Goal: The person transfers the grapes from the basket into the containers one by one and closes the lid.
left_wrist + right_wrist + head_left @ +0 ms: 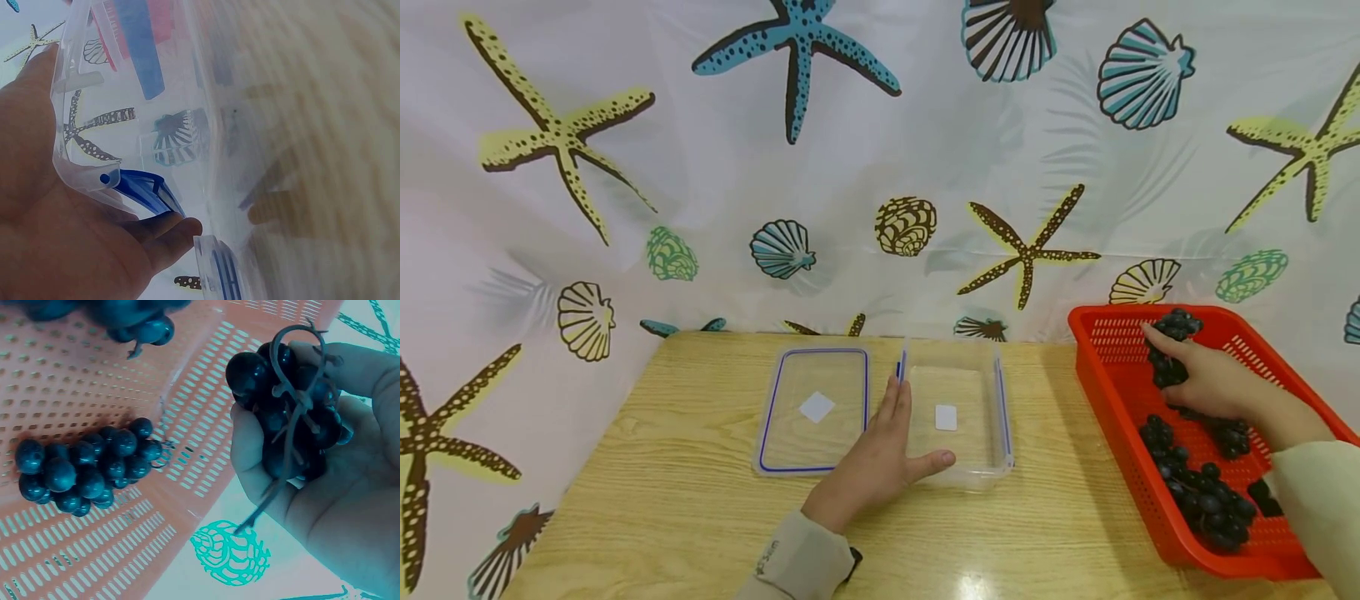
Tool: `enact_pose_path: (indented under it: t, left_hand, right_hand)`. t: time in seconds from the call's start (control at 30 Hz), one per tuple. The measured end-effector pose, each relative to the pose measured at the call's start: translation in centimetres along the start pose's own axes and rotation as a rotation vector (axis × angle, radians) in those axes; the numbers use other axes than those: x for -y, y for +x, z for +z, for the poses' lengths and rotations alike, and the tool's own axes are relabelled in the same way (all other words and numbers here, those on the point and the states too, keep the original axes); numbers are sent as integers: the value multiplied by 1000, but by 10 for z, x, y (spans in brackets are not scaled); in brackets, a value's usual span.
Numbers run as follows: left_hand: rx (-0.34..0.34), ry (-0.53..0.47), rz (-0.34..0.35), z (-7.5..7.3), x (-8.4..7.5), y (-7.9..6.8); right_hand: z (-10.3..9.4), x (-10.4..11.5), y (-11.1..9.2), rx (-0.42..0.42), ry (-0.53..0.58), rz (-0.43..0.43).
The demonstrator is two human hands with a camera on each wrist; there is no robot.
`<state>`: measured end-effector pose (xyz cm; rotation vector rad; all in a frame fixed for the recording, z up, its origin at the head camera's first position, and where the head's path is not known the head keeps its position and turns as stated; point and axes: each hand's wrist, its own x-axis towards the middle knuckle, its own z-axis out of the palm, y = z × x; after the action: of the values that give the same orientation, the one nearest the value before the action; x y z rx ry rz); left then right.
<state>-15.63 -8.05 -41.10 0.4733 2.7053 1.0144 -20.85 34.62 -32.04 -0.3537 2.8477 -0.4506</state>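
My right hand (1213, 379) grips a bunch of dark grapes (272, 415) over the red basket (1120, 450). Its fingers and thumb curl around the berries, and a bare brown stem (289, 450) sticks out. My left hand (880, 450) rests against the left side of a clear plastic container (962, 467), its fingers fairly straight along the wall and the thumb spread across the near corner. A blue latch (147, 190) of the container hangs beside those fingers in the left wrist view. No grapes show inside the container.
More grape bunches (1213, 508) lie in the basket, one of them (87, 467) against its slotted wall. Left of the container, a clear lid (816, 442) with a blue seal lies on the wooden table (685, 475). A sea-patterned cloth (850, 167) hangs behind.
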Motion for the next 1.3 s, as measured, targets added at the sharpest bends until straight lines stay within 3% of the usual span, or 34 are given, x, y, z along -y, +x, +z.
enact_pose_path:
  t: [0.53, 1.3]
  left_hand:
    - [2, -4, -1, 0, 1, 0]
    - [10, -16, 2, -2, 1, -4]
  right_hand:
    - [-11, 23, -9, -13, -38, -10]
    - [-11, 89, -15, -41, -3, -100]
